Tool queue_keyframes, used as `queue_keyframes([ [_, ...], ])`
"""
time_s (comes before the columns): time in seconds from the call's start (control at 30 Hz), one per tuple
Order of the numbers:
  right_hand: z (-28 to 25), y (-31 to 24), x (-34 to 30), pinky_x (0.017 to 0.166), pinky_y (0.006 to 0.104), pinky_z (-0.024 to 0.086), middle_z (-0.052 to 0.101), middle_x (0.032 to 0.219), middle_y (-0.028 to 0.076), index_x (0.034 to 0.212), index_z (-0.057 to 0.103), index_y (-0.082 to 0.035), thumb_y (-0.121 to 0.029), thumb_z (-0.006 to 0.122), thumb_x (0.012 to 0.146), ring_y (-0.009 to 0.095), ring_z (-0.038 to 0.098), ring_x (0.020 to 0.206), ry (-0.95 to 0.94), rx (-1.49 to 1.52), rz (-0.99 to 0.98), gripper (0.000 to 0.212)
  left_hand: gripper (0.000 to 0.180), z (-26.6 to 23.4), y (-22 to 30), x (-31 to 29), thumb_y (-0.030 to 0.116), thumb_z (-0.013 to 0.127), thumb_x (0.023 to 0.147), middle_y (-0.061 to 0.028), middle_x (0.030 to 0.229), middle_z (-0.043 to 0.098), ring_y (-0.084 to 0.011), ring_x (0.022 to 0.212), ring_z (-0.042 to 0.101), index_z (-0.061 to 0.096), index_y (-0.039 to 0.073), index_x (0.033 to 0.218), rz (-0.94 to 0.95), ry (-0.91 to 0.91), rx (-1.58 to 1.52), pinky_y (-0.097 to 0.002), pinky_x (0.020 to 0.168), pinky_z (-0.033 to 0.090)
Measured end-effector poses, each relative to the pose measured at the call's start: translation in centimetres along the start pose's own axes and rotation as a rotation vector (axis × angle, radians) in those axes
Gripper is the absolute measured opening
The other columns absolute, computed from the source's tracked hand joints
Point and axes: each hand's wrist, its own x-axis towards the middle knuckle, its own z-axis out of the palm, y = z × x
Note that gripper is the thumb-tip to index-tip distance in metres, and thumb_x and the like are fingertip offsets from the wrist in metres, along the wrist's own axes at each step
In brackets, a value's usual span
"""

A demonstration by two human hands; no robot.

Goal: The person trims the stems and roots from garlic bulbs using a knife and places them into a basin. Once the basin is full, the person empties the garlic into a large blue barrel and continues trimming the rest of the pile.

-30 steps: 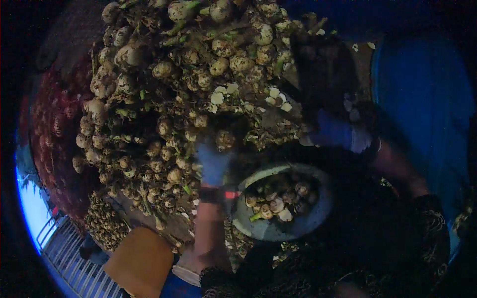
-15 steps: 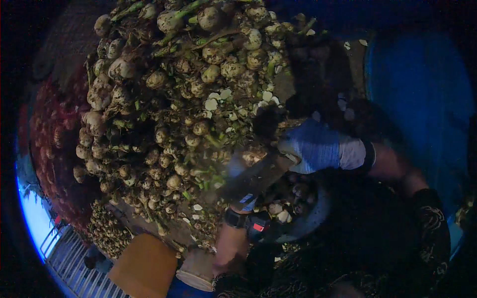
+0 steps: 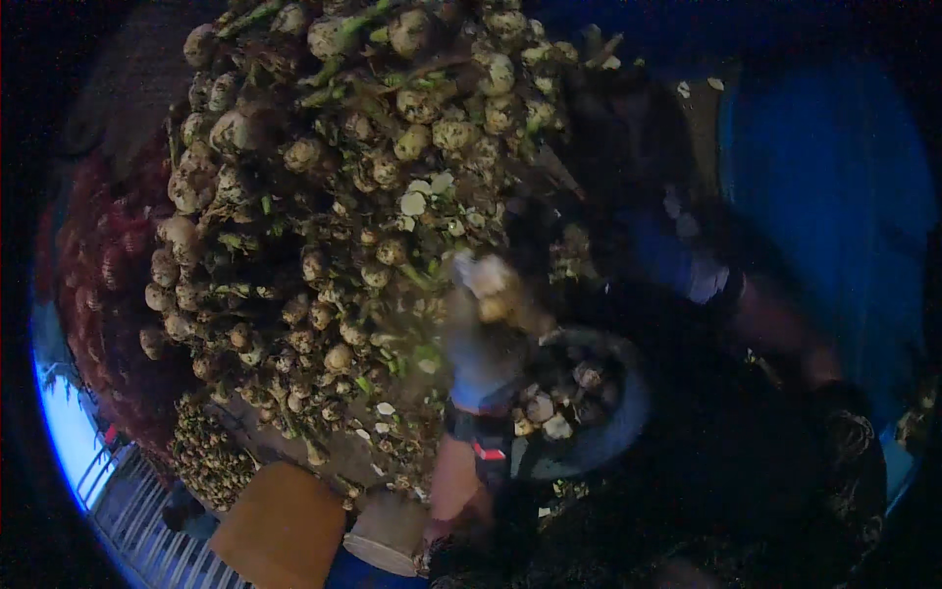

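Many muddy bulbs (image 3: 417, 142) heap beyond the left hand (image 3: 479, 358), which clasps a blurred pale bulb (image 3: 491, 283) beside the bowl (image 3: 630, 407), hiding its left edge; how the shadowed right hand (image 3: 669, 250) grips, I cannot tell.

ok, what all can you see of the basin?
The basin is round and open-topped, pale grey-blue along its wall, with a shadowed interior; its material is hard to tell. It sits mouth up, right of the wristband on the left forearm and below the right hand in the picture. Soiled, pale-to-brown bulbs lie inside. The gloved left hand and wrist cover part of its left side; contact is unclear. What it rests on is lost in the dark.
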Motion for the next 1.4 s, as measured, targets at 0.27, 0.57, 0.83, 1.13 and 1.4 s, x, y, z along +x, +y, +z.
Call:
queue_keyframes([
  [0.27,1.0,-3.3,-0.2,0.070,0.0381,0.046,0.054,0.091,0.008,0.101,0.049,-0.004,-0.025,0.069,0.074,0.020,0.054,0.081,0.101,0.446,-0.123,0.040,0.038,-0.3,-2.4,0.0,0.036,0.058,0.080,-0.0071,0.099,0.057,-0.0223,0.089,0.056,0.053,0.009,0.106,0.347,0.298,0.058,-0.0382,0.075,0.049],
  [0.57,0.7,-1.8,1.1,0.055,0.0323,0.044,0.053,0.067,0.007,0.083,0.056,-0.003,-0.021,0.065,0.078,0.016,0.051,0.060,0.360,0.184,-0.315,0.021,0.022,-0.1,-2.1,-0.9,0.011,0.065,0.071,-0.0081,0.079,0.058,-0.0232,0.076,0.059,0.059,-0.002,0.087,0.146,0.538,0.915,-0.0319,0.068,0.049],
  [0.83,1.4,2.0,-1.5,0.067,0.0370,0.043,0.054,0.083,0.013,0.096,0.055,-0.002,-0.027,0.069,0.073,0.024,0.052,0.074,-0.242,0.372,-0.191,0.036,0.047,6.3,1.2,-0.5,0.021,0.070,0.074,-0.0115,0.108,0.057,-0.0211,0.090,0.058,0.052,-0.002,0.111,-0.057,-0.544,1.344,-0.0309,0.077,0.049],
  [1.13,1.3,2.1,1.4,0.084,0.0416,0.042,0.055,0.104,0.018,0.109,0.053,-0.003,-0.031,0.072,0.068,0.033,0.054,0.094,-0.209,-0.047,0.055,0.053,0.060,-8.4,10.6,5.0,0.041,0.073,0.069,-0.0208,0.094,0.063,-0.0369,0.092,0.060,0.055,0.000,0.109,-0.052,1.130,2.143,-0.0419,0.075,0.048],
  [1.4,-0.4,-3.7,1.5,0.069,0.0412,0.046,0.060,0.085,0.014,0.087,0.057,-0.004,-0.033,0.069,0.070,0.033,0.058,0.079,-0.182,-0.052,-0.132,0.036,0.044,-12.4,9.4,2.9,0.016,0.069,0.074,-0.0133,0.104,0.061,-0.0260,0.091,0.061,0.052,0.002,0.112,0.588,0.558,1.515,-0.0382,0.077,0.051],
])
